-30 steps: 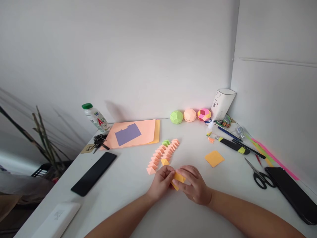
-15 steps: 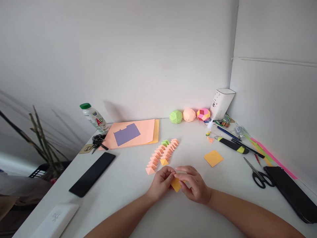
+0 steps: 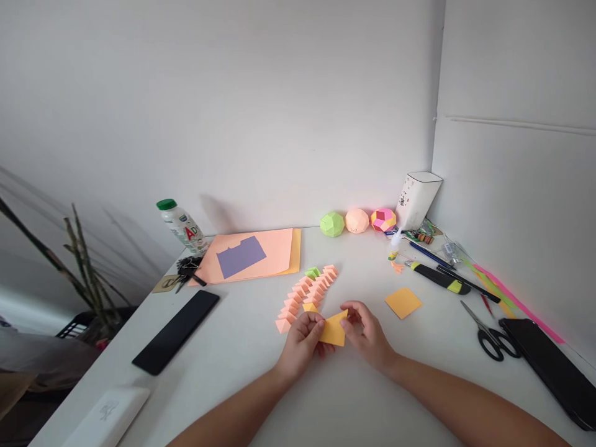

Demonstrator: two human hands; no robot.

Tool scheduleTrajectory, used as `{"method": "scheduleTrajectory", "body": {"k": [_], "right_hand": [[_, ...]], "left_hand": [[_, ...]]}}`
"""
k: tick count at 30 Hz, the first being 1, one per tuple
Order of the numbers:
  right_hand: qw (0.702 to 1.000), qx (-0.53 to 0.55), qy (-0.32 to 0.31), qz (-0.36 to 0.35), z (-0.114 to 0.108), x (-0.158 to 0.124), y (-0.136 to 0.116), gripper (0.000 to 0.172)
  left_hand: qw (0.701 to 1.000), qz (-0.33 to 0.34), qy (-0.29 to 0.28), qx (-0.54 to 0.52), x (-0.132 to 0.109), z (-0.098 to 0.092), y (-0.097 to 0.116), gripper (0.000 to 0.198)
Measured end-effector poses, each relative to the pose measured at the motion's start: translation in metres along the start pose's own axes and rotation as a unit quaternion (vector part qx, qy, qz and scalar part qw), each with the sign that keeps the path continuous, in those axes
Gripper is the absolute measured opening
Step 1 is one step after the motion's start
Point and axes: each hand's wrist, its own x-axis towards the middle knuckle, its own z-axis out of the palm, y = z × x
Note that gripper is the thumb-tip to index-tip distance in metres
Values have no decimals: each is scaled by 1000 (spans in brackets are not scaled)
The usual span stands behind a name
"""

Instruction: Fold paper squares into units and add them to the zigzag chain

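The white bench (image 3: 233,332) carries two rows of small folded, mostly peach paper pieces (image 3: 290,304), a flat orange paper square (image 3: 403,303), black-handled metal scissors (image 3: 484,327) and a black rectangular slab (image 3: 177,332).

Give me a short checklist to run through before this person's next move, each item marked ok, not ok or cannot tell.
1. Left hand holding the orange paper: ok, thumb on top at its left side.
2. Right hand firmly pinching the paper: cannot tell; thumb and fingertips are at its right edge.
3. Orange folded piece fully visible: not ok, the left hand partly hides it.
4. Orange square away from both hands: ok, on the table to the right.
5. Scissors away from both hands: ok, further right.
6. Utility knife blade retracted: cannot tell, too small.
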Motion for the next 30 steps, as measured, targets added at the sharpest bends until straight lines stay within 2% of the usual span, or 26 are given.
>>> {"method": "scheduleTrajectory", "body": {"k": [2, 4, 7, 11, 18, 30], "right_hand": [[997, 52, -34, 55, -2, 3, 1, 18], [990, 92, -72, 73, -4, 5, 0, 26], [982, 124, -111, 86, -5, 5, 0, 28], [977, 155, -121, 85, -6, 5, -2, 26], [966, 192, -151, 86, -8, 5, -6, 19], [965, 200, -156, 70, -7, 6, 0, 6]], "left_hand": [[1000, -3, 4, 2, -1, 1, 2, 30], [1000, -6, 10, 1, -1, 2, 3, 32], [1000, -5, 0, 4, -2, 2, 3, 32], [999, 6, -31, 16, -1, 0, 1, 31], [998, 18, -53, -10, -1, -1, -1, 24], [997, -7, -78, -3, -2, 0, 1, 34]]}}
